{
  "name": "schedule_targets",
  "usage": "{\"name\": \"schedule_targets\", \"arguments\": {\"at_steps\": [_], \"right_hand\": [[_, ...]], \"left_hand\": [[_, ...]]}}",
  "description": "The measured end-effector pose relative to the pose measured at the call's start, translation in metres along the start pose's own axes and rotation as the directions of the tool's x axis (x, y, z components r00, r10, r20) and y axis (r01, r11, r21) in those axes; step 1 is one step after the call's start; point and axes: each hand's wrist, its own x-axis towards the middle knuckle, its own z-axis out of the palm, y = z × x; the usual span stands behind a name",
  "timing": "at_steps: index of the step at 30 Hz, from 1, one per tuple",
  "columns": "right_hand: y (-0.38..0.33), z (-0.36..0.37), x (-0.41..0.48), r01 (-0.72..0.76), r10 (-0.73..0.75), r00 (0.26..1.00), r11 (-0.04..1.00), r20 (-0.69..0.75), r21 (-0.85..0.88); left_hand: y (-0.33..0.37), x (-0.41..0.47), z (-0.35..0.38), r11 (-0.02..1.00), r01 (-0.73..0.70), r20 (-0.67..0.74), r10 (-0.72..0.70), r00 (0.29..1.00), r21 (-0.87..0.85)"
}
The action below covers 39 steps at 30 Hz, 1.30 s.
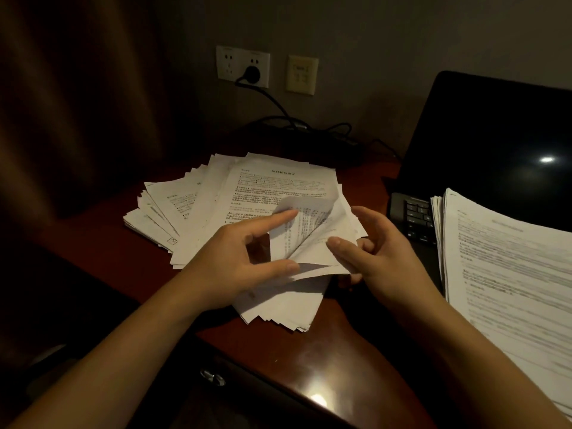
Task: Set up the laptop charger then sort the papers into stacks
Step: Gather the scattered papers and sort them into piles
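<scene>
A loose, fanned pile of printed papers (263,193) covers the middle of the dark red desk (309,351). My left hand (238,261) rests on the pile and bends up the lower corner of the top sheet (306,224) between forefinger and thumb. Just right of that corner is my right hand (380,252), fingers apart, touching the sheet edges. A neater paper stack (507,274) lies at the right, partly over the keyboard of a black laptop (495,144). The charger plug (252,74) sits in the wall socket, its black cable (288,116) running down to the desk.
A second, yellowish wall plate (301,74) is right of the socket. A brown curtain (77,103) hangs at the left. A metal drawer handle (212,376) shows below the desk's front edge. The laptop screen is dark.
</scene>
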Motion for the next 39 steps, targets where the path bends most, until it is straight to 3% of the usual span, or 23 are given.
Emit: {"name": "schedule_targets", "arguments": {"at_steps": [6, 9, 14, 20, 23, 29, 32, 39], "right_hand": [[0.001, -0.002, 0.002, -0.020, 0.020, 1.000, 1.000, -0.003, 0.023], [-0.002, -0.011, 0.005, -0.070, 0.066, 0.996, 0.996, 0.066, 0.057], [-0.001, -0.018, 0.007, -0.054, 0.060, 0.989, 0.998, 0.135, -0.043], [0.005, -0.006, 0.005, -0.006, 0.007, 1.000, 0.996, 0.016, -0.093], [0.005, -0.002, 0.003, 0.009, -0.009, 1.000, 0.996, 0.002, -0.089], [-0.001, -0.013, 0.006, -0.108, 0.108, 0.986, 0.994, 0.129, -0.010], [-0.002, -0.014, 0.005, -0.097, 0.092, 0.980, 0.995, 0.174, 0.020], [0.000, -0.002, 0.002, 0.006, -0.003, 0.999, 0.998, 0.050, -0.056]], "left_hand": [[-0.001, -0.002, 0.002, 1.000, -0.006, 0.004, 0.006, 1.000, -0.028], [0.000, -0.003, 0.002, 1.000, 0.000, -0.059, -0.001, 0.998, -0.001], [0.006, -0.002, 0.002, 1.000, -0.027, -0.104, 0.028, 0.994, 0.010], [0.002, 0.000, 0.003, 0.991, 0.005, 0.005, -0.006, 1.000, 0.137], [0.003, 0.001, 0.003, 0.986, -0.006, -0.006, 0.008, 1.000, 0.167], [0.004, -0.002, 0.005, 1.000, -0.016, -0.057, 0.016, 0.998, 0.005], [0.010, -0.003, 0.003, 0.999, -0.009, -0.056, 0.007, 0.998, -0.035], [0.006, -0.001, 0.002, 0.992, 0.007, 0.076, -0.017, 0.997, 0.127]]}}
